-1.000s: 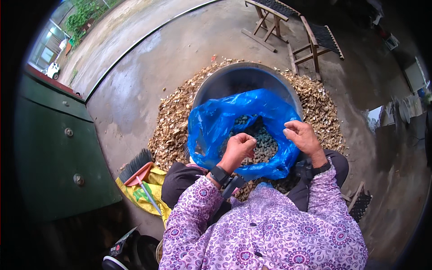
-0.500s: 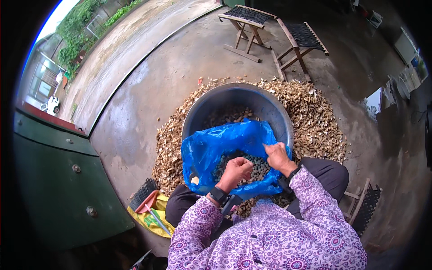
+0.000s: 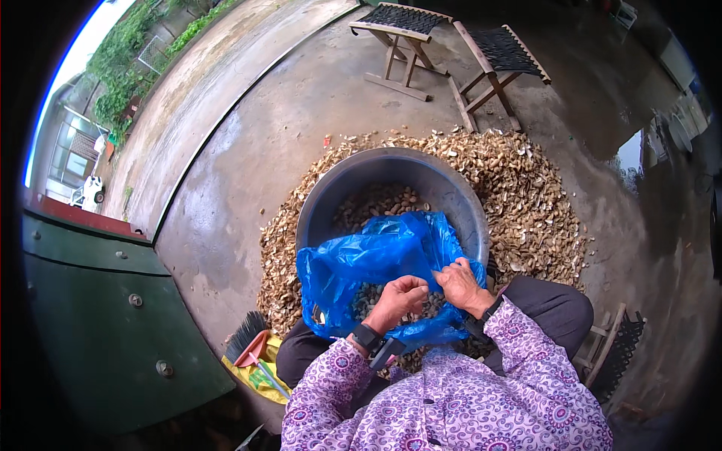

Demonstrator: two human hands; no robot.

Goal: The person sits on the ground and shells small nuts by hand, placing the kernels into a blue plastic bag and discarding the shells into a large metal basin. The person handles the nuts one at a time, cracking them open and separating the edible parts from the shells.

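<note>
A metal basin (image 3: 466, 188) with brown unshelled nuts (image 3: 383, 201) at the back sits before me, a crumpled blue plastic bag (image 3: 331, 263) lying over its near part. Small kernels (image 3: 365, 297) show inside the bag. My left hand (image 3: 404, 295) is closed in a pinch above the opening; what it holds, if anything, I cannot make out. My right hand (image 3: 460, 284) grips the bag's right edge at the basin's right side.
Broken shells (image 3: 534, 203) are heaped around the basin. Two folding stools (image 3: 496, 52) stand behind it, another (image 3: 613, 353) at my right. A broom (image 3: 248, 346) rests on a yellow sack (image 3: 267, 387) beside a green metal panel (image 3: 113, 323) at my left.
My right hand, earlier raised at the bag's side, has closed on its edge, and the bag's far part has folded lower over the opening. The view has shifted, showing more floor and yard.
</note>
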